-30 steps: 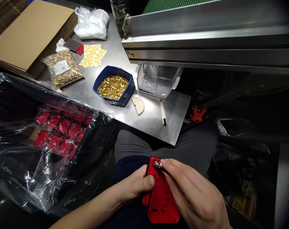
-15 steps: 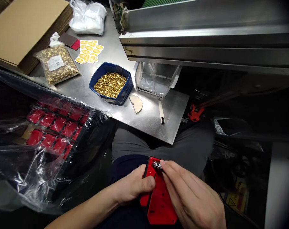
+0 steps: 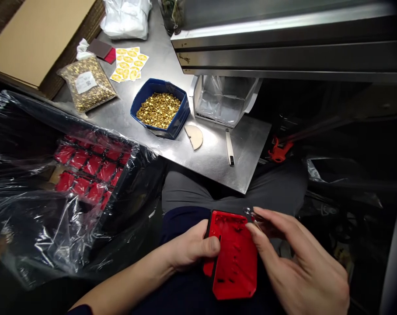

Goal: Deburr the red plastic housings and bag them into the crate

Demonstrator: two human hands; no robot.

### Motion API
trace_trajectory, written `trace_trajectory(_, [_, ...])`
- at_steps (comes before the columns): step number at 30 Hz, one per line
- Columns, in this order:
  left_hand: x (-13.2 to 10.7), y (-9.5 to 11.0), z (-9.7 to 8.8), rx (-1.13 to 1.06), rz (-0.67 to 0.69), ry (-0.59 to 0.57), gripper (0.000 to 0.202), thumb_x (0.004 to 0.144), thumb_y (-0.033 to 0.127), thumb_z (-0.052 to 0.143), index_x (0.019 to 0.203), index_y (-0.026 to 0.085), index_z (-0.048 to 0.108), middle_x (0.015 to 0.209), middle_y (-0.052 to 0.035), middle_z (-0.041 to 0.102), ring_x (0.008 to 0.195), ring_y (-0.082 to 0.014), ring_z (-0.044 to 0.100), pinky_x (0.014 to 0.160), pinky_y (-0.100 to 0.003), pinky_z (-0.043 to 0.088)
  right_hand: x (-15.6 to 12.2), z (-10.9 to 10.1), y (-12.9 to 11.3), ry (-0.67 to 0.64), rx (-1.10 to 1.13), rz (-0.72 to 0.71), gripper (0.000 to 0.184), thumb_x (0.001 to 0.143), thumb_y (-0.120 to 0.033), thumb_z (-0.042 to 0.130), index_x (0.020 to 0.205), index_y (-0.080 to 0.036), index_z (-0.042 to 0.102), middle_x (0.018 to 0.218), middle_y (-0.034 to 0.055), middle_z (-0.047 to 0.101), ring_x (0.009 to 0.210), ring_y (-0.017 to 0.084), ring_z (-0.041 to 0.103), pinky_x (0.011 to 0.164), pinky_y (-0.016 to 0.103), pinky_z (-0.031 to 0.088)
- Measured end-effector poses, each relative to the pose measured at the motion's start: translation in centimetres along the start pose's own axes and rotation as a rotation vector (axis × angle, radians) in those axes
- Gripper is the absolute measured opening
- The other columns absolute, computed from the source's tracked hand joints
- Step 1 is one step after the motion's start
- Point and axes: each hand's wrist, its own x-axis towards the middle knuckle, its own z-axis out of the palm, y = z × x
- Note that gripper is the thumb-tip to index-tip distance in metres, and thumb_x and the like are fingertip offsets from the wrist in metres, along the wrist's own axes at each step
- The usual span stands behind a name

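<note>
My left hand (image 3: 195, 247) grips the left side of a red plastic housing (image 3: 236, 262) with a black edge, held over my lap. Its thumb lies across the near rim, and the inside of the housing faces up. Just right of the housing, my right hand (image 3: 297, 258) pinches a small shiny metal nail clipper (image 3: 248, 211) between thumb and fingers. The clipper's tip sits beside the housing's upper right corner; most of its body is hidden by the fingers.
On the metal table (image 3: 211, 168) are a blue bin (image 3: 182, 124) of small brass inserts, a half-round pale piece (image 3: 194, 137), a white utility knife (image 3: 229, 146), a clear bin (image 3: 221, 103) and a bag of brass parts (image 3: 90, 85). A plastic-lined crate (image 3: 133, 170) holds several red parts.
My right hand has drawn the nail clipper up and right, away from the inner upper left of the red housing. My left hand still grips the housing. The view has shifted slightly.
</note>
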Motion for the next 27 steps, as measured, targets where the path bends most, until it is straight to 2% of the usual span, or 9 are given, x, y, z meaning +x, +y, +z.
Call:
trace_trajectory(3, [0.1, 0.3, 0.1, -0.018, 0.027, -0.007, 0.084, 0.073, 0.063, 0.080, 0.134, 0.009, 0.058, 0.132, -0.0246, 0.062, 0.128, -0.0428, 0.056, 0.113, -0.056, 0.037, 0.1, -0.4, -0.4, -0.055, 0.009, 0.062, 0.021, 0.095, -0.031, 0.067, 0.116, -0.029, 0.069, 0.104, -0.0018, 0.072, 0.081, 0.012, 0.070, 0.072, 0.018, 0.058])
trace_trajectory(7, [0.0, -0.1, -0.4, -0.053, 0.011, -0.043, 0.089, 0.066, 0.047, 0.092, 0.140, 0.016, 0.054, 0.143, -0.0214, 0.056, 0.138, -0.0422, 0.047, 0.119, -0.057, 0.030, -0.6, -0.5, -0.8, -0.213, 0.115, 0.066, 0.019, 0.093, -0.030, 0.066, 0.112, -0.031, 0.067, 0.107, -0.0047, 0.073, 0.086, 0.010, 0.073, 0.073, 0.010, 0.058])
trace_trajectory(10, [0.0, -0.5, -1.0, -0.032, 0.055, -0.062, 0.099, 0.053, 0.027, 0.100, 0.140, 0.027, 0.053, 0.154, -0.0164, 0.046, 0.139, -0.0412, 0.046, 0.117, -0.058, 0.034, -1.4, 0.0, -0.7, -0.329, 0.188, 0.087, 0.022, 0.091, -0.026, 0.065, 0.112, -0.033, 0.064, 0.108, -0.0076, 0.074, 0.085, 0.009, 0.075, 0.075, 0.006, 0.058])
trace_trajectory(12, [0.0, -0.8, -1.2, -0.012, 0.082, -0.076, 0.104, 0.048, 0.019, 0.101, 0.139, 0.031, 0.053, 0.157, -0.0151, 0.040, 0.139, -0.0406, 0.047, 0.114, -0.058, 0.038, -1.7, 0.3, -0.6, -0.359, 0.191, 0.112, 0.022, 0.091, -0.027, 0.065, 0.112, -0.034, 0.064, 0.105, -0.0092, 0.076, 0.081, 0.007, 0.076, 0.074, 0.005, 0.057])
trace_trajectory(16, [0.1, -0.9, -1.2, 0.063, 0.115, -0.069, 0.113, 0.044, 0.019, 0.101, 0.143, 0.032, 0.049, 0.160, -0.0167, 0.036, 0.137, -0.0397, 0.048, 0.115, -0.060, 0.037, -1.9, 0.5, -0.4, -0.398, 0.143, 0.130, 0.022, 0.090, -0.033, 0.068, 0.111, -0.038, 0.067, 0.103, -0.0122, 0.077, 0.085, 0.008, 0.076, 0.073, 0.005, 0.057])
trace_trajectory(21, [0.3, -0.6, -1.1, 0.145, 0.137, -0.081, 0.121, 0.041, 0.022, 0.102, 0.146, 0.029, 0.044, 0.151, -0.0191, 0.046, 0.135, -0.0395, 0.050, 0.115, -0.060, 0.035, -1.8, 0.3, 0.0, -0.451, 0.160, 0.127, 0.025, 0.087, -0.029, 0.071, 0.110, -0.040, 0.068, 0.107, -0.0144, 0.077, 0.093, 0.009, 0.075, 0.077, 0.007, 0.058])
trace_trajectory(25, [0.3, -0.4, -1.0, 0.178, 0.148, -0.110, 0.116, 0.044, 0.019, 0.101, 0.144, 0.031, 0.044, 0.161, -0.0191, 0.033, 0.138, -0.0393, 0.048, 0.114, -0.059, 0.038, -2.1, 0.0, 0.5, -0.482, 0.191, 0.116, 0.029, 0.086, -0.029, 0.072, 0.111, -0.043, 0.069, 0.106, -0.0165, 0.077, 0.093, 0.009, 0.076, 0.078, 0.008, 0.059])
trace_trajectory(27, [0.2, -0.3, -1.0, 0.187, 0.142, -0.104, 0.113, 0.045, 0.020, 0.101, 0.142, 0.030, 0.045, 0.162, -0.0188, 0.031, 0.138, -0.0396, 0.048, 0.115, -0.060, 0.037, -2.2, -0.1, 0.5, -0.490, 0.198, 0.109, 0.030, 0.086, -0.029, 0.073, 0.112, -0.044, 0.069, 0.105, -0.0170, 0.077, 0.093, 0.008, 0.075, 0.080, 0.009, 0.059])
